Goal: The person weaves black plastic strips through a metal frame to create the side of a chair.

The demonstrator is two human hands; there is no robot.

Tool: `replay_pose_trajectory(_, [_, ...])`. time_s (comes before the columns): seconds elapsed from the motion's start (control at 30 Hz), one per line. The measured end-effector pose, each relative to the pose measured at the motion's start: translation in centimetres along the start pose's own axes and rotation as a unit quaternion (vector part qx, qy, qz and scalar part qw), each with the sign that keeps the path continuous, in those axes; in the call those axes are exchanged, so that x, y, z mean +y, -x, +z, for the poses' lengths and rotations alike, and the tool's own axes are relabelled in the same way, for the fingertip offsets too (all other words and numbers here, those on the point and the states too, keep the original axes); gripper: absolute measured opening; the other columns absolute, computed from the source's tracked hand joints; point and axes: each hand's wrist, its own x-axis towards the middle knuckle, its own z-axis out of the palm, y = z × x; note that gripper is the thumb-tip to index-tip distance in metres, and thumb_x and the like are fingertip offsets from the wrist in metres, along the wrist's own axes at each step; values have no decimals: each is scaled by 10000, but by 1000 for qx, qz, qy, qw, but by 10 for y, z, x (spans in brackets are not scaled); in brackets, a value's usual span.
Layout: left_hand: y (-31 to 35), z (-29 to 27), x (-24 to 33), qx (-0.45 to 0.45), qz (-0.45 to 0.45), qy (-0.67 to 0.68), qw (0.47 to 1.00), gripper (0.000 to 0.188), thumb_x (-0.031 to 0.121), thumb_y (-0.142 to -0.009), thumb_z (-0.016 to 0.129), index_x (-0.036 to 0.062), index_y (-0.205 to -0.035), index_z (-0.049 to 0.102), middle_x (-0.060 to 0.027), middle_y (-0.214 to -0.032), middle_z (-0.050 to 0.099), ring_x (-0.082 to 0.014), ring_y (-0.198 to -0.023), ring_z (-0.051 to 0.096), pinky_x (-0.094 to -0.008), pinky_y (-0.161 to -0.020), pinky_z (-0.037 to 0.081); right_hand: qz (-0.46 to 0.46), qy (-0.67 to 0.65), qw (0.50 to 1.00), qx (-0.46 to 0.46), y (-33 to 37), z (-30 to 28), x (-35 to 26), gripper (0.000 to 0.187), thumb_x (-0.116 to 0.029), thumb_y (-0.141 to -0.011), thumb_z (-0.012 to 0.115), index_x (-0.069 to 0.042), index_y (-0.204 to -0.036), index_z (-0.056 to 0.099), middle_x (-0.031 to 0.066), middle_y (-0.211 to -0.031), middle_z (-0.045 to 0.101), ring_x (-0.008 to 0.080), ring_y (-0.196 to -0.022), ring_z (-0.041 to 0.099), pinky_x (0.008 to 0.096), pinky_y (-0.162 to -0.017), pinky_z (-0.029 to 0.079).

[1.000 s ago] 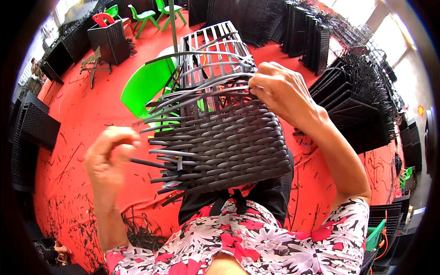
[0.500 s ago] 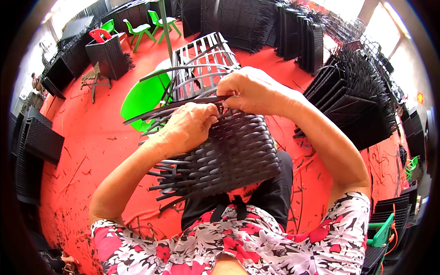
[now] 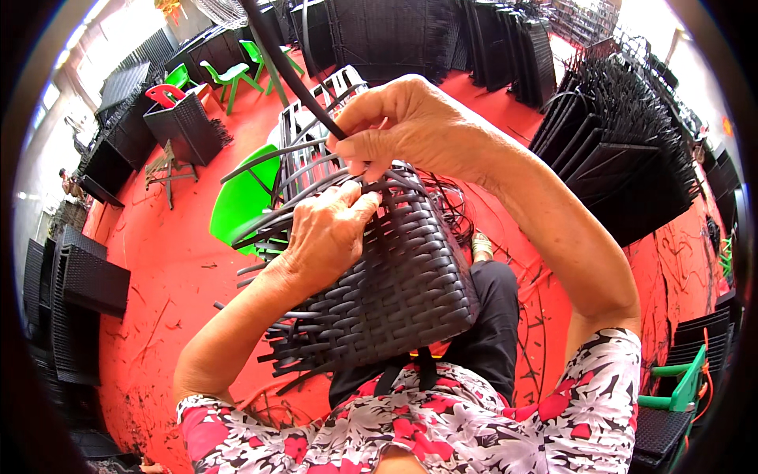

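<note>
A partly woven black wicker piece (image 3: 379, 276) rests across my lap, tilted, with loose strip ends sticking out on its left. At its upper edge my left hand (image 3: 330, 231) is closed, fingers pinching the weave. My right hand (image 3: 403, 130), just above, grips a long black plastic strip (image 3: 304, 93) between thumb and fingers; the strip rises up and left. Beyond the woven part, the bare pale frame (image 3: 347, 80) shows with strips across it. Both hands cover the spot where the strip meets the edge.
A bright green chair (image 3: 245, 197) stands left of the frame. Stacked black wicker panels (image 3: 616, 166) with bristling ends are at the right. Small green chairs (image 3: 229, 75) and a folding stand (image 3: 170, 174) are farther off. Strip scraps lie on the red floor (image 3: 181, 261).
My right hand has lifted slightly and now draws a long strip upward. My left hand stays at the edge. The woven piece has turned a little, and the view has shifted.
</note>
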Motion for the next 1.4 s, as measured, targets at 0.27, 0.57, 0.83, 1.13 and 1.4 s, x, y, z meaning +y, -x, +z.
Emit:
replay_pose_trajectory(0.27, [9, -6, 0, -5, -41, 163, 986, 274, -96, -755, 613, -22, -1018, 638, -177, -1002, 578, -301, -1012, 556, -350, -843, 471, -86, 136, 976, 145, 28, 1, 9, 271, -107, -805, 658, 46, -1028, 650, 137, -859, 673, 150, -738, 622, 306, -693, 496])
replay_pose_trajectory(0.57, [46, -57, -10, -93, -296, 268, 912, 161, -17, -824, 628, -39, -982, 641, -61, -763, 613, -114, -689, 551, -264, -649, 466, -79, 190, 973, 109, 65, 5, 2, 100, -50, -795, 617, 24, -848, 658, 177, -673, 600, 246, -592, 604, 338, -596, 476])
replay_pose_trajectory(0.83, [50, -130, 13, 5, -332, 322, 887, 136, -72, -769, 684, -29, -895, 661, 5, -745, 595, -35, -642, 527, -184, -555, 413, -163, 323, 923, -130, 9, 49, -26, 157, -111, -868, 569, 33, -840, 625, 197, -628, 537, 317, -584, 571, 390, -583, 451])
replay_pose_trajectory(1.13, [60, -149, 6, 103, -225, 336, 909, 196, 50, -796, 728, -9, -961, 638, -20, -769, 612, -66, -618, 558, -187, -523, 417, -80, 109, 979, -151, -8, 66, -38, 217, -176, -842, 635, 41, -849, 644, 97, -633, 574, 136, -582, 535, 326, -560, 431])
replay_pose_trajectory(1.4, [48, -85, 8, 108, -278, 551, 779, 223, 189, -985, 508, -10, -1010, 605, -123, -807, 657, -140, -604, 619, -242, -529, 503, -184, 216, 956, 71, 14, 25, -24, 181, -94, -866, 617, 5, -1008, 669, 98, -720, 632, 116, -634, 567, 285, -590, 459])
